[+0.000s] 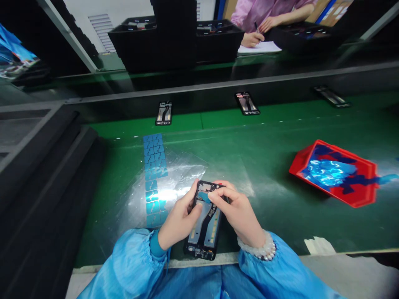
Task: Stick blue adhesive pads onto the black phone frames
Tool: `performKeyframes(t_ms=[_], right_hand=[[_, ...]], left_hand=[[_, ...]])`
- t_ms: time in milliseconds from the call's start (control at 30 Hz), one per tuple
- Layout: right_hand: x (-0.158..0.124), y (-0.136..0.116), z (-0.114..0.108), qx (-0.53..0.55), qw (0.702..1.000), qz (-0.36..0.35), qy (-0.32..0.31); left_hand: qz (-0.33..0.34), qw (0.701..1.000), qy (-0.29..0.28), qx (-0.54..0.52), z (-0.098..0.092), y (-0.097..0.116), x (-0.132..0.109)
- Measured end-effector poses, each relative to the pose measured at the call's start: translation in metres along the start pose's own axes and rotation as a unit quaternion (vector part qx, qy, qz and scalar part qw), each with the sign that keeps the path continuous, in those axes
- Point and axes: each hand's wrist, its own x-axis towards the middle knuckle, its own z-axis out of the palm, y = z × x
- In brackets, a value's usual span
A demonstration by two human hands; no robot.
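Note:
An opened phone body (204, 224) stands slightly tilted near the front edge of the table, with its inner parts and a black flex cable in view. My left hand (181, 220) is closed around its left side, thumb lying over the inside. With thumb and index finger, my right hand (237, 209) pinches a small blue film sticker (204, 197) against the upper part of the phone. The other right fingers rest behind the phone's right edge. Left of my hands, a clear sheet (183, 170) bears rows of blue film stickers (151, 185).
A red bin (368, 166) with blue film scraps sits to the right. Along the far ledge lie three phone bodies: left (163, 113), middle (247, 103) and right (332, 96). Black foam trays (46, 199) stack at left. Beyond the ledge, a person (271, 12) holds a pen over paper.

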Motion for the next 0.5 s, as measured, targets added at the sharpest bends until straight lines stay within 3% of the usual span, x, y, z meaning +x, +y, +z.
performKeyframes(t_ms=[500], right_hand=[[-0.0006,0.0010,0.0028,-0.013,1.000,0.004,0.014]], left_hand=[[0.022,1.000,0.008,0.016,-0.0005,-0.0001,0.0000]])
